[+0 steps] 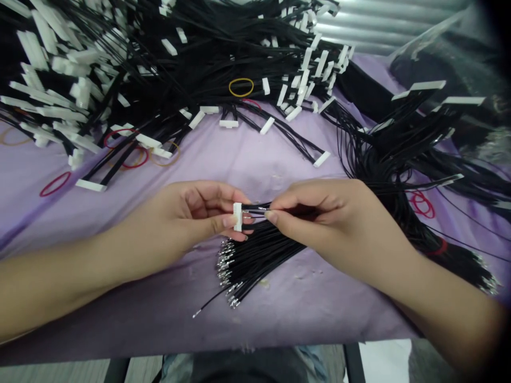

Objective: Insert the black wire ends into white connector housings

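The person's left hand has thumb and fingertips closed on a white connector, apparently to steady it while leaving the side toward the right hand exposed. To the right of the connector, the right thumb and forefinger pinch at least one thin black wire close behind its silver tip, which faces the connector; so short a hold probably stops the flexible wire from bending. Whether those fingers pinch more wires cannot be told. Other dark wires meet the connector's right side.

Below and right of the connector lies a bundle of loose wires, most silver ends gathered on one side, likely for easy picking. Beyond the connector, wired white housings lie heaped, perhaps to stay apart from that bundle.
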`<state>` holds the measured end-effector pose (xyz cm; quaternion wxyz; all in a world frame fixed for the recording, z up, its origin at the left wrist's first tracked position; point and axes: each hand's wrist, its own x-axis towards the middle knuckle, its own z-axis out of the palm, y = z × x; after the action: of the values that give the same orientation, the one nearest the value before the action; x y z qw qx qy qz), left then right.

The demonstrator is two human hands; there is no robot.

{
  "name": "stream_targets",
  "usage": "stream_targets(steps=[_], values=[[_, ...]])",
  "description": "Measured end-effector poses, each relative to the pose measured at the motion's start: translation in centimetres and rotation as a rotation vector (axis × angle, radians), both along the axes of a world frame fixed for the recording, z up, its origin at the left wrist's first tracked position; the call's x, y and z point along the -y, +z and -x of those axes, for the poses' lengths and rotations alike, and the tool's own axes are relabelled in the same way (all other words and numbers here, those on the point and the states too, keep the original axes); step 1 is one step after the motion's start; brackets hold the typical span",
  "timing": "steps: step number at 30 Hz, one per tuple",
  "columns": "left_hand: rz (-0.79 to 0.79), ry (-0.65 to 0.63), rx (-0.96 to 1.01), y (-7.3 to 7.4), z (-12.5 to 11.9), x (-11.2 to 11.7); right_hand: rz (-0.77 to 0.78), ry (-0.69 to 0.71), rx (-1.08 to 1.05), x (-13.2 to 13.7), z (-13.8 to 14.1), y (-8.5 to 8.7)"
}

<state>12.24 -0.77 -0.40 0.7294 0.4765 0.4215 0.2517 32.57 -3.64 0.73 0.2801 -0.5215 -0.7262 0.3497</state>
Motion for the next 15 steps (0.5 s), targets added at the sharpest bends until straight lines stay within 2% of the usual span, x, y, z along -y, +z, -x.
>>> stream_targets(steps=[15], values=[[-0.002,-0.009,-0.017,-0.06,-0.26,-0.18,0.017,-0.025,-0.027,0.09,0.23,0.03]])
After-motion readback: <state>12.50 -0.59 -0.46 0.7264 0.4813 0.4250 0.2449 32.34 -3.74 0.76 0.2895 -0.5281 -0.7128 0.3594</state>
